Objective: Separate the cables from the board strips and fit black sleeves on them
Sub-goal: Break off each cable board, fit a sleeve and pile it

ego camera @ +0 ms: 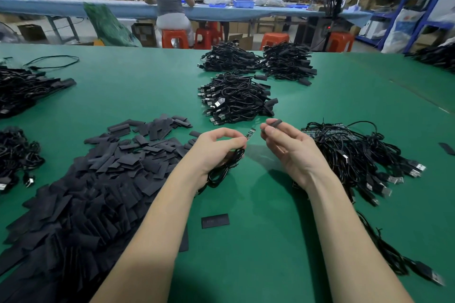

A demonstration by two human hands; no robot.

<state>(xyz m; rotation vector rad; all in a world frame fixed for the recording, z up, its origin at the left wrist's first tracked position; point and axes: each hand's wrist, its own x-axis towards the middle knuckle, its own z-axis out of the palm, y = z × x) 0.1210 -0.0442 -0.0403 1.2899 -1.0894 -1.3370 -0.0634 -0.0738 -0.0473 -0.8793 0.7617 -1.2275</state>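
Right now the left hand (216, 147) has its grip closed on a coiled black cable (225, 168): thumb and forefinger pinch the cable's end, where a small dark circuit board (250, 134) sticks out toward the right, tilted up, while the rest of the coil hangs bunched under the palm above the green counter (258, 241). The right hand (288, 147) holds a short black sleeve (272, 125) pinched between thumb and fingertips, its grip curled around it; the sleeve is a flat, matte tube piece, held just beside the board's tip but apart from it.

To the left lies a broad heap of loose black sleeves (98, 179), flat rectangular pieces overlapping each other, and one single sleeve (215, 220) lies alone on the counter between the forearms. Right of the right hand sits a tangle of cables on board strips (354, 147), with silver USB plugs fanned out toward the right edge. Farther back are three stacks of bundled cables (236, 98), their USB plugs facing left and sleeved ends to the right. More cable piles (22, 88) rest at the far left edge. Beyond the counter, two people sit on orange stools (174, 38) at a long blue bench (73, 6).
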